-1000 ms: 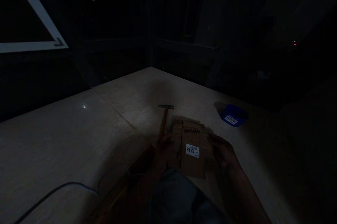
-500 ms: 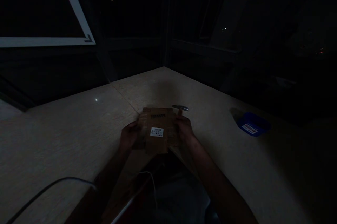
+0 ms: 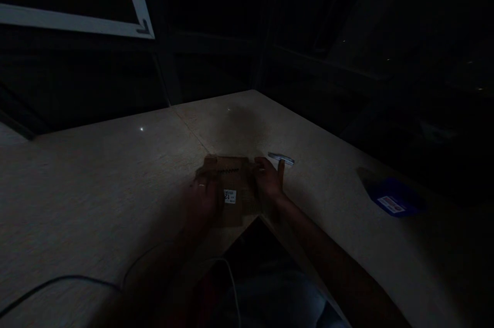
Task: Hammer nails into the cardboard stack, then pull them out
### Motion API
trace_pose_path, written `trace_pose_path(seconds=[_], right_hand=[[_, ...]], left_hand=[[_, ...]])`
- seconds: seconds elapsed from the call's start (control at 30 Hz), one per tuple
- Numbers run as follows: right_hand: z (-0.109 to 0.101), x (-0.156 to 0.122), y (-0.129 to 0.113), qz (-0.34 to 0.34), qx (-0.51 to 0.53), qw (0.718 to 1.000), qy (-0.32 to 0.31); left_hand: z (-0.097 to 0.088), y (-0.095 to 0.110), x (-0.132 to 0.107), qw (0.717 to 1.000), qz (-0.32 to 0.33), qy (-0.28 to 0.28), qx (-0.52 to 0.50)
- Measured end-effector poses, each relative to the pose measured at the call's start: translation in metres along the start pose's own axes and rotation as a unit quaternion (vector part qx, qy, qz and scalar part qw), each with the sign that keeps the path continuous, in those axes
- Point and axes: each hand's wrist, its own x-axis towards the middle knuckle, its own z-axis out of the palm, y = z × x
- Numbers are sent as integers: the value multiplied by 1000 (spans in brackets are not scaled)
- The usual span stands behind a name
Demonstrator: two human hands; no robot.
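Observation:
A flat piece of brown cardboard lies on the pale counter in front of me, with dark print and a white label showing "12". My left hand reaches over its left part and hides part of the label. Motion and darkness blur its fingers, and a ring shows on one of them. At the right edge of the cardboard, my right hand has its fingers bent in and grips that side. Just beyond my right hand is a hammer with a metal head and wooden handle, partly hidden by the hand.
To the right stands a blue plastic container with a white label. A cable runs over the counter at lower left, and a thin pale cord hangs near my lap. Dark window panes and a white frame border the counter.
My left hand has moved from the cardboard's left edge inward over it, covering part of the label. My right hand stays at the right edge. The camera view has shifted slightly.

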Motion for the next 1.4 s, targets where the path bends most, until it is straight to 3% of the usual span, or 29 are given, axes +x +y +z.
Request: trace_pose_path(seconds=[0.1,0.17,0.3,0.5,0.77,1.17,1.3,1.4], right_hand=[[3,4,-16,-76,-43,993,-77],[9,8,-24,-148,-127,971,-136],[20,23,-24,-254,-288,898,-214],[24,40,-11,-284,-285,876,-264],[9,49,-8,-379,-217,839,-326],[11,47,-1,-320,-76,904,-273],[11,45,-3,-250,-17,938,-239],[9,48,-4,-170,9,969,-181]], left_hand=[[18,7,-3,976,163,-102,104],[28,6,-1,948,231,-137,168],[37,-6,2,934,243,-166,204],[36,-15,1,940,235,-165,185],[37,-12,3,953,219,-151,147],[34,-12,3,959,194,-164,126],[34,-12,3,961,191,-161,120],[36,-14,2,960,196,-158,125]])
